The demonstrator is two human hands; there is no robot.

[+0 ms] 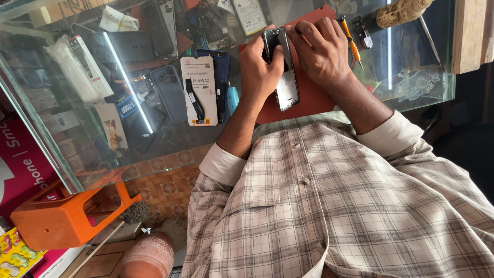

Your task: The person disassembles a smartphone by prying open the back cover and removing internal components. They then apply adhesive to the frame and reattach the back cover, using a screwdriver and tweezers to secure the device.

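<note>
We are gripping the opened phone (282, 69) between our left hand (260, 69) and right hand (321, 51), over the red mat (309, 98).

We see: flat red work mat (309, 95); beige-and-brown plaid cotton shirt (329, 206) w/ cream cuffs; moulded orange plastic stool (67, 216); slim orange-handled screwdriver (351, 44); dark blue phone back cover (222, 77); white-and-black parts card (198, 91).

Two hands, the left hand (261, 69) and right hand (321, 51), grip one opened phone (284, 72) at upper centre, with one red mat (309, 98), one orange screwdriver (351, 44), and one orange stool (67, 216) at lower left.
</note>
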